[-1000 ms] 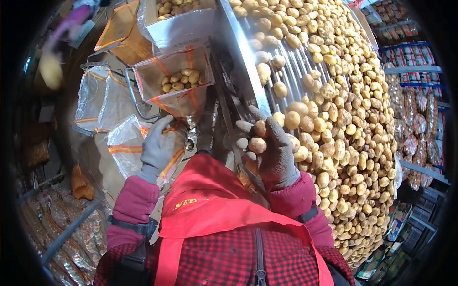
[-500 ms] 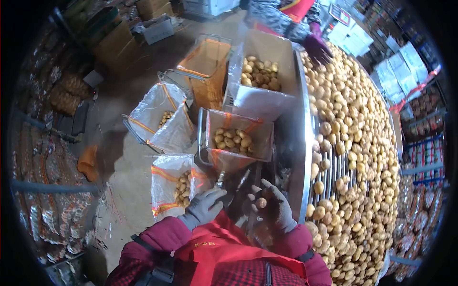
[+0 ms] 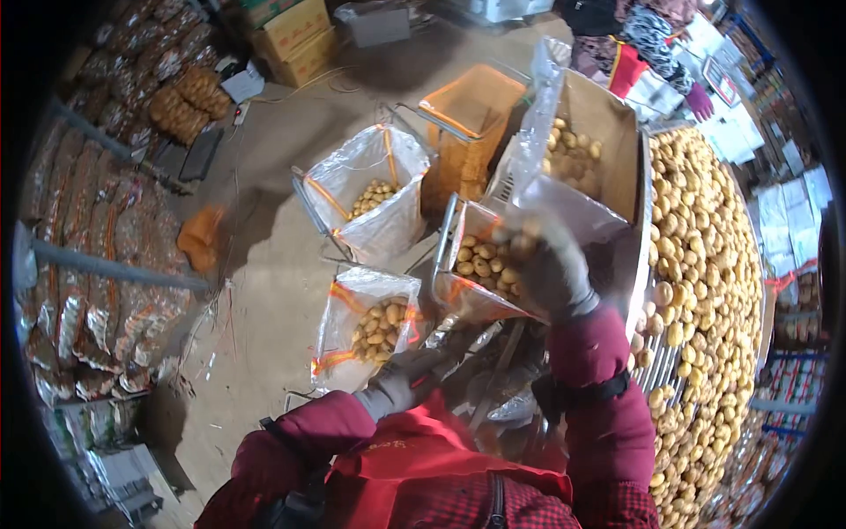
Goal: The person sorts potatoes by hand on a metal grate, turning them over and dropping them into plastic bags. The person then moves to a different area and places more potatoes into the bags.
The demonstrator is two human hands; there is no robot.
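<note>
My right hand [image 3: 557, 269], in a grey glove, is smeared by motion over the right side of a clear bag with orange bands [image 3: 476, 298]. Blurred potatoes [image 3: 527, 227] show right at its fingertips, and whether it grips one I cannot tell. More potatoes [image 3: 483, 262] lie inside that bag. Low in front of the red apron, my gloved left hand [image 3: 401, 384] has its fingers stretched to the right and holds nothing visible. Just beyond it stands another lined bag [image 3: 339, 331], partly filled with potatoes [image 3: 379, 329].
A sorting table with metal rollers [image 3: 659, 368] runs along the right, heaped with potatoes [image 3: 705, 300]. Further off are a cardboard box [image 3: 617, 132] with potatoes, an orange bag [image 3: 471, 101] on a frame and a white-lined bag [image 3: 388, 220]. A co-worker's purple glove [image 3: 700, 102] shows at the far end.
My right hand has swung forward from beside the table's edge to over the banded bag. The left hand has shifted slightly. The view has turned, and the co-worker's hand has left the potato heap.
</note>
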